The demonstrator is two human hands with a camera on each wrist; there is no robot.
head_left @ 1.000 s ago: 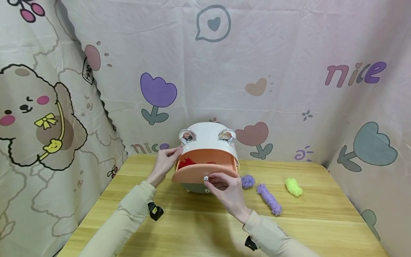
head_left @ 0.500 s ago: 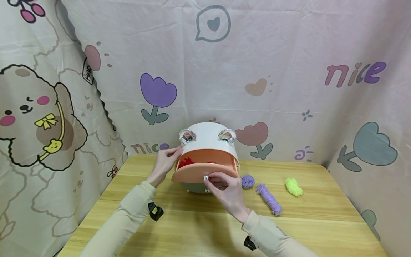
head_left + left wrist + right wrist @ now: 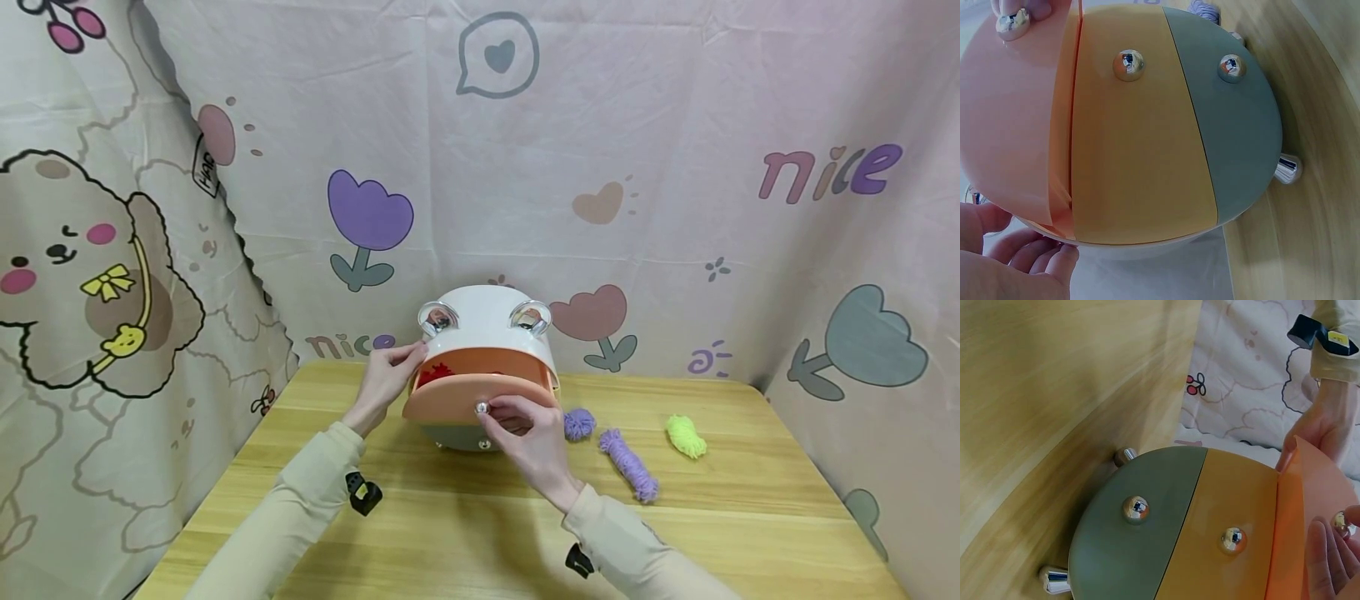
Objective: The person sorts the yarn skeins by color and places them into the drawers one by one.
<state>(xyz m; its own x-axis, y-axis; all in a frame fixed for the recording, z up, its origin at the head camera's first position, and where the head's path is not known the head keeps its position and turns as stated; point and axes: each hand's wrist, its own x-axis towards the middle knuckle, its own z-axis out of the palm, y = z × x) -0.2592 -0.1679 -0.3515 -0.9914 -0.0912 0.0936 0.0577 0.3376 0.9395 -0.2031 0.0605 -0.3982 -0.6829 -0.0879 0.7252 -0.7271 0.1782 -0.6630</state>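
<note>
A small rounded drawer box (image 3: 487, 302) with a white shell and two clear ring-like ears stands on the table. Its pink-orange top drawer (image 3: 450, 402) is partly pulled out, with something red (image 3: 435, 372) inside. My right hand (image 3: 534, 437) pinches the silver knob (image 3: 482, 408) of that drawer. On the box's left side, my left hand (image 3: 386, 382) grips the shell's edge between thumb and fingers. Below, the yellow drawer (image 3: 1141, 150) and the grey-green drawer (image 3: 1235, 144) are closed, each with a round silver knob.
Right of the box lie a purple yarn bundle (image 3: 579, 424), a longer purple yarn skein (image 3: 628, 467) and a neon yellow yarn bundle (image 3: 686, 437). The wooden table (image 3: 465, 533) meets a printed curtain (image 3: 480, 183) behind the box.
The top drawer has slid a little way into the box, and my right hand has moved inward with its knob. Less of the red contents shows. My left hand stays in place.
</note>
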